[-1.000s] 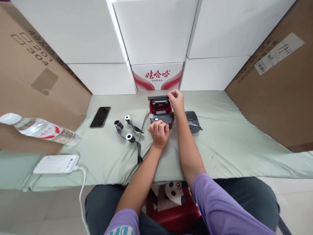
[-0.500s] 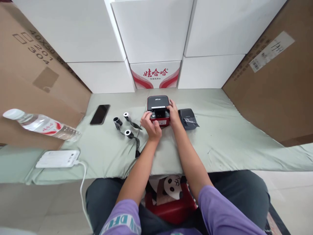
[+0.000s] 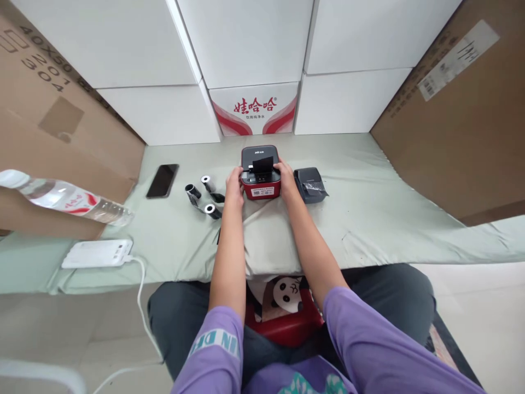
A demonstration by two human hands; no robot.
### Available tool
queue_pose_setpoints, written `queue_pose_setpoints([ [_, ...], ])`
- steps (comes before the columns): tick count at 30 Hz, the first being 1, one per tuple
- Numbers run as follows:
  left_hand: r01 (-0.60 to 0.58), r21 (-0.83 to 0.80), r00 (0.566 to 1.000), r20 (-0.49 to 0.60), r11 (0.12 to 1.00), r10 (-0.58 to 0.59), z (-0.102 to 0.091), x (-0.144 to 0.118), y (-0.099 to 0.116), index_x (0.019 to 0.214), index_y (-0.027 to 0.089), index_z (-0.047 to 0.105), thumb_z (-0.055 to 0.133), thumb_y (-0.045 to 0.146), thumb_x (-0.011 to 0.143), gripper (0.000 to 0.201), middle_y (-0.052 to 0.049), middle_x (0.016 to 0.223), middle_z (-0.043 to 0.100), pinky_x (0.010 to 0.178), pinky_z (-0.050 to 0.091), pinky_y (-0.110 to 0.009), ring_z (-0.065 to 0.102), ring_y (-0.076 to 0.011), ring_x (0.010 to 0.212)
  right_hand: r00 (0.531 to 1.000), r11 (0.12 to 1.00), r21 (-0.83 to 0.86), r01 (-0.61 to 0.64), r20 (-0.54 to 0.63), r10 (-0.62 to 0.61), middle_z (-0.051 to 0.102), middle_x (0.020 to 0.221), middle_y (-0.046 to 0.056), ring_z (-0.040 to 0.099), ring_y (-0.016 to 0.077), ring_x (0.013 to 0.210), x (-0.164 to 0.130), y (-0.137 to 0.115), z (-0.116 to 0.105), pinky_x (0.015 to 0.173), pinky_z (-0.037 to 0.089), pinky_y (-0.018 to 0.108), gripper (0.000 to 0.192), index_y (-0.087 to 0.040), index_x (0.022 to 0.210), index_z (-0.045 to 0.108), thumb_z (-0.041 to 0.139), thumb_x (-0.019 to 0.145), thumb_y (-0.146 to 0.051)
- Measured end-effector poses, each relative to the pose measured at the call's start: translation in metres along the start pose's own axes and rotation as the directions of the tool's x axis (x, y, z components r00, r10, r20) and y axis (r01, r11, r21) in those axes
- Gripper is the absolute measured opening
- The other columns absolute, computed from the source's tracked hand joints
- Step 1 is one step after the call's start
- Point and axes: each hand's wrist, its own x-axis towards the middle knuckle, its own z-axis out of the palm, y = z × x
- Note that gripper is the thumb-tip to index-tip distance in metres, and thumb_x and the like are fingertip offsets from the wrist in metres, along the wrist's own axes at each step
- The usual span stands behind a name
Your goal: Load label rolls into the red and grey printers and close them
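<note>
A small red and black label printer (image 3: pixel 262 191) sits upright on the cloth in front of me, its lid down. A dark strip (image 3: pixel 262 164) sticks up out of its slot. My left hand (image 3: pixel 235 185) is closed against the printer's left side, and my right hand (image 3: pixel 286 176) grips the opposite side; some fingertips are hidden behind the casing. Just right of my right hand lies a dark grey device (image 3: pixel 310 185) with clear tape on it. Left of my left hand are several small rolls (image 3: pixel 212 211) with dark tails, partly covered by my forearm.
A phone (image 3: pixel 162 181) lies at the left, near a white power bank (image 3: pixel 97 254) with a cable. A water bottle (image 3: pixel 69 198) is at far left. Cardboard boxes (image 3: pixel 463 137) flank both sides, and white boxes (image 3: pixel 254 109) form the back wall.
My left hand has moved from the printer's front to its left side. The lid, raised a little before, now lies flat, and the dark strip stands out of the slot. The view has shifted slightly.
</note>
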Motion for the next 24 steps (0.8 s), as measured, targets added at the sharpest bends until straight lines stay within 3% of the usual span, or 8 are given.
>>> queue_pose_setpoints([
  [6, -0.002, 0.1, 0.999, -0.043, 0.995, 0.006, 0.006, -0.003, 0.012, 0.091, 0.018, 0.069, 0.078, 0.032, 0.067, 0.029, 0.006, 0.066, 0.057, 0.047, 0.031, -0.02, 0.049, -0.006, 0.05, 0.999, 0.997, -0.077, 0.013, 0.036, -0.01, 0.07, 0.122, 0.005, 0.062, 0.0232, 0.12, 0.003, 0.002, -0.004, 0.11, 0.049, 0.041, 0.053, -0.024, 0.127, 0.07, 0.056, 0.082, -0.046],
  [14, -0.037, 0.086, 0.999, -0.025, 0.996, 0.039, 0.005, -0.005, 0.007, 0.086, 0.018, 0.064, 0.071, 0.028, 0.069, 0.02, 0.006, 0.063, 0.053, 0.047, 0.03, -0.019, 0.047, -0.0068, 0.05, 1.0, 0.998, 0.067, -0.018, 0.011, 0.017, 0.073, 0.125, 0.007, 0.065, 0.0221, 0.118, 0.003, 0.003, 0.0, 0.109, 0.05, 0.04, 0.056, -0.02, 0.129, 0.067, 0.055, 0.078, -0.04],
  [19, -0.287, 0.008, 0.951, -0.121, 0.958, 0.286, 0.013, -0.005, -0.013, 0.073, 0.019, 0.057, 0.067, 0.034, 0.079, 0.019, 0.004, 0.067, 0.054, 0.06, 0.043, -0.021, 0.054, -0.0096, 0.063, 0.988, 0.995, 0.037, 0.093, -0.13, -0.088, 0.07, 0.132, 0.01, 0.062, 0.0219, 0.127, -0.011, 0.005, 0.006, 0.114, 0.046, 0.04, 0.049, -0.019, 0.121, 0.067, 0.049, 0.083, -0.043],
  [24, -0.412, 0.054, 0.89, -0.192, 0.91, 0.414, 0.018, -0.003, -0.024, 0.078, 0.02, 0.062, 0.06, 0.037, 0.085, 0.019, 0.0, 0.079, 0.064, 0.074, 0.051, -0.023, 0.065, -0.0138, 0.08, 0.935, 0.966, -0.062, 0.252, -0.241, -0.26, 0.069, 0.127, 0.013, 0.063, 0.0213, 0.123, -0.025, 0.009, 0.016, 0.116, 0.046, 0.042, 0.04, -0.02, 0.115, 0.062, 0.038, 0.092, -0.042],
])
